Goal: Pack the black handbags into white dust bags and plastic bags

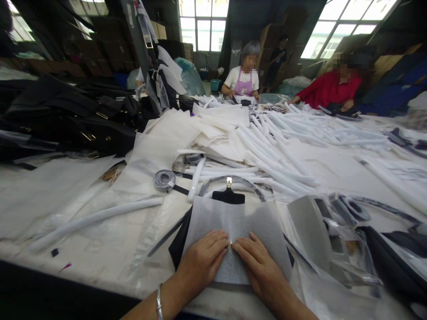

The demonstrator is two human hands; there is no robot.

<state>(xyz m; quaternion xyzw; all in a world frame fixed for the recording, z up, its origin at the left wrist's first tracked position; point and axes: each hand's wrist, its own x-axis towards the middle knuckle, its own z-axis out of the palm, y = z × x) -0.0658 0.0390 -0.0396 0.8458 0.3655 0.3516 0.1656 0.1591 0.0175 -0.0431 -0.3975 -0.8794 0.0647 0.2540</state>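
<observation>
A black handbag [178, 249] lies on the table in front of me, mostly covered by a thin whitish sheet [213, 218]. At its top, a black flap strap [228, 197] carries a gold clasp [229, 182], and a wrapped handle [258, 189] arches behind. My left hand [208, 253] rests on the sheet with its fingers stretched toward the middle. From the other side, my right hand [255, 258] lies on the sheet too, its fingers extended. The fingertips of both hands nearly meet at a small shiny spot [230, 243] in the sheet's middle.
Grey tape rolls [164, 181] lie beyond the bag, and a grey tape dispenser [310, 235] stands at right. White foam tubes [270, 155] and loose paper sheets [173, 133] cover the table behind. Black bags [66, 115] are piled left. Two people [245, 80] work across the table.
</observation>
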